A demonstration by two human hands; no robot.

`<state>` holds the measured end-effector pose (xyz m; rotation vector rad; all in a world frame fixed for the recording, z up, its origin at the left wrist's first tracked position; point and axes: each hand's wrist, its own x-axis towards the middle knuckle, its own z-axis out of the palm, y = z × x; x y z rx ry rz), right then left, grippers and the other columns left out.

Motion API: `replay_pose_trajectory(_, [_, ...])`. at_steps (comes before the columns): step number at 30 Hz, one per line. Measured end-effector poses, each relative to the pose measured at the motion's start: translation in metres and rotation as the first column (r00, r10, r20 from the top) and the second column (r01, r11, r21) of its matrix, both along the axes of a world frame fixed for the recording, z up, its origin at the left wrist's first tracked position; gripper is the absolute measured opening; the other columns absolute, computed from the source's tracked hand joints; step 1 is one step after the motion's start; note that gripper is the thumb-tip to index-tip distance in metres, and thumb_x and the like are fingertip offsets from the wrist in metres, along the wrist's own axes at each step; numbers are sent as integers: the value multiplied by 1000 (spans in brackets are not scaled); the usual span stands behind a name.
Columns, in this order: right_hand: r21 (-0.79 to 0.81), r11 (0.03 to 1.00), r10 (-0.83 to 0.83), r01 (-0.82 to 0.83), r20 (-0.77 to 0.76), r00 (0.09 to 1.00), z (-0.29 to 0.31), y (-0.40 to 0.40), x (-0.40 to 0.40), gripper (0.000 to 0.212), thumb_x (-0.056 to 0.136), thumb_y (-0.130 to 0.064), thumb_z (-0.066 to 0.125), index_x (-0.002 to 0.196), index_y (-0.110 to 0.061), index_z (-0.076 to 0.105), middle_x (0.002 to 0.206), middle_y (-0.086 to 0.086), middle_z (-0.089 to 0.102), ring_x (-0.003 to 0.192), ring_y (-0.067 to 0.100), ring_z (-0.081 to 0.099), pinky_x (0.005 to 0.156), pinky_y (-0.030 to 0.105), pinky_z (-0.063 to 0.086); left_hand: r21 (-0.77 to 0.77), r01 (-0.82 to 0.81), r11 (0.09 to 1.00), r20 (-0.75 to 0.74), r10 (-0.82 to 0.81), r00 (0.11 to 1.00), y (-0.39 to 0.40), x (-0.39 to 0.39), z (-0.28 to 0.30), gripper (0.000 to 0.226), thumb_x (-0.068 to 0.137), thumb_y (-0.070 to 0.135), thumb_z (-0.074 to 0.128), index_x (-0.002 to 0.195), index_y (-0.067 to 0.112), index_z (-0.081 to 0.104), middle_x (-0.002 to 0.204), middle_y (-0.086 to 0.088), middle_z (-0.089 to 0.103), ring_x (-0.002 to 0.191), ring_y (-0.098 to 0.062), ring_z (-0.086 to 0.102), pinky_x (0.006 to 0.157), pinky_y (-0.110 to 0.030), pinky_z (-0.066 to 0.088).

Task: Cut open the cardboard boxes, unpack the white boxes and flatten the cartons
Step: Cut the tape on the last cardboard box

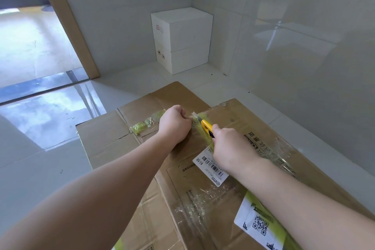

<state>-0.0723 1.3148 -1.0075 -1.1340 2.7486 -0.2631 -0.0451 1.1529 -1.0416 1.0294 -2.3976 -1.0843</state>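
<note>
Early days here — two white boxes (pixel 181 39) already stacked in the corner, but the cardboard box (pixel 233 158) on the floor's still taped, left hand (pixel 174 123) pinching tape (pixel 197 116) while the right hand (pixel 227 144) grips the yellow knife (pixel 207 126) — flattening still left.

**Brown cartons, yellow knife, white boxes**

A yellow-and-black utility knife (pixel 207 128) is seen against brown cardboard boxes (pixel 263 148) printed with dark text. Clear and yellow-green tape (pixel 148 123) is stuck across them. White labels (pixel 211 165) carry black barcodes. Two white boxes (pixel 181 39) are stacked against pale grey tiles.
</note>
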Motion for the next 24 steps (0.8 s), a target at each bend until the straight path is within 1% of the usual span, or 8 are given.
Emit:
replay_pose_trajectory(3, [56,998,27,-24,-46,999,5,-9,-7,21,91,-2,42,111,-8,45,75,3,46,67,23,52,43,27,28,-3,-13,1000,-9,13,1000,0,-1,-1,33,81,20,60,63,21,32,64,6,39,57,-12,34,50,-27,27])
replay_pose_trajectory(7, [57,998,20,-19,-15,1000,8,-8,-7,16,92,-2,43,106,-9,45,74,3,48,64,21,52,42,27,28,70,-22,997,-16,23,1000,-1,-4,0,37,80,18,65,63,21,32,76,0,56,65,-16,44,53,-26,33])
replay_pose_trajectory(10, [20,1000,-6,5,30,1000,7,4,-1,11,93,-4,43,102,-10,44,72,3,50,60,17,52,43,27,32,130,-22,991,-21,25,999,-2,-6,3,36,79,14,64,64,20,31,80,-4,55,68,-21,43,61,-29,38])
replay_pose_trajectory(12, [14,1000,4,-4,22,1000,6,15,3,9,94,-5,43,102,-10,45,71,1,50,58,14,51,41,25,30,164,-18,986,-31,24,999,-1,-6,4,35,78,12,62,65,20,31,79,-4,53,68,-22,41,63,-30,38])
replay_pose_trajectory(16, [24,999,25,-25,5,1000,7,22,4,14,94,-6,44,107,-9,47,73,2,50,59,15,51,41,24,30,164,-6,987,-16,8,1000,3,-4,5,33,79,13,60,65,21,31,77,-3,52,66,-22,41,61,-30,38])
replay_pose_trajectory(20, [18,999,27,-27,22,999,9,20,3,26,93,-4,43,118,-6,47,84,7,56,68,21,55,48,27,38,153,-45,987,10,44,999,5,-5,9,30,78,14,60,65,22,34,73,0,49,61,-19,40,56,-26,36])
replay_pose_trajectory(23, [7,1000,10,-10,26,1000,6,28,4,27,93,-6,44,120,-7,49,75,2,52,61,15,53,44,24,35,187,-62,980,16,60,998,6,-6,10,31,77,10,59,64,22,33,67,1,41,58,-19,36,52,-24,32])
replay_pose_trajectory(24, [5,1000,5,-6,26,1000,5,32,5,30,93,-6,44,123,-8,48,75,2,51,60,14,51,43,24,36,194,-67,979,18,65,998,7,-6,11,31,77,9,58,64,21,33,65,2,40,57,-19,35,51,-24,31])
